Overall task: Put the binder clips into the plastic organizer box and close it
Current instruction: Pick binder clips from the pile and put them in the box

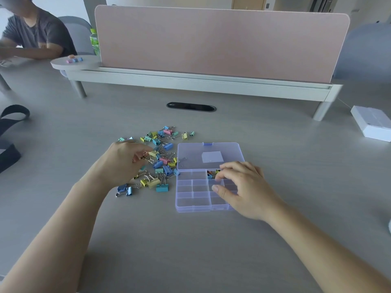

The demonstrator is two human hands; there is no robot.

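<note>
A loose pile of pastel binder clips (160, 157) lies on the grey table, left of a clear plastic organizer box (193, 195). Its lid (209, 154) lies flat and open behind the compartments. A few small clips (211, 173) sit in a compartment in the far row. My left hand (124, 163) rests on the pile with its fingertips pinched on a yellow clip (152, 153). My right hand (243, 187) hovers over the box's right side, fingertips at the compartment with the small clips; whether they hold one is hidden.
A pink divider screen (220, 41) on a white shelf crosses the table's far side. A cable slot (191, 107) lies in front of it. A white box (372, 125) sits far right, a black strap (12, 123) far left. Another person (31, 32) sits at the back left.
</note>
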